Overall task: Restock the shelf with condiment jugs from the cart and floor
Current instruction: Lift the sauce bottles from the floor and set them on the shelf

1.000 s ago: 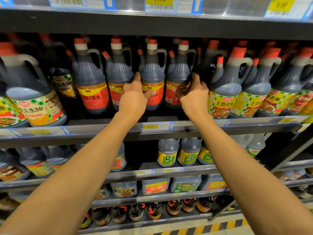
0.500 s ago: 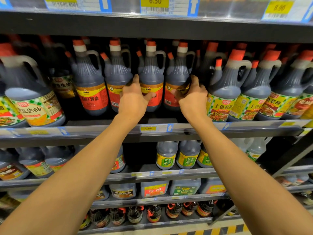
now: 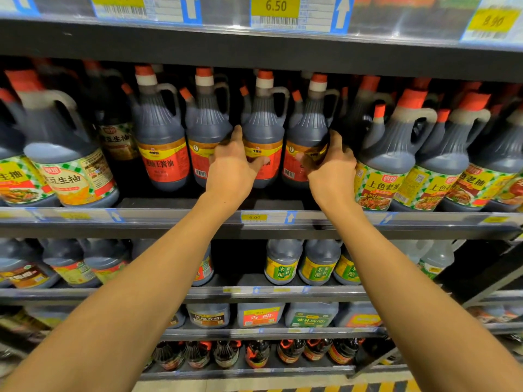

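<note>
My left hand grips one jug, my right hand its neighbour, fingers wrapped round their labels to square them on the shelf.

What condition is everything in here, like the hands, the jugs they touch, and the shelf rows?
Left hand: gripping the third red-labelled dark plastic jug.
Right hand: gripping the fourth red-labelled dark plastic jug.
Both jugs: upright, capped, on the grey metal shelf.
Green-checked-label dark jugs: upright, capped.
Green-labelled vinegar jugs: upright, one shelf down.
</note>
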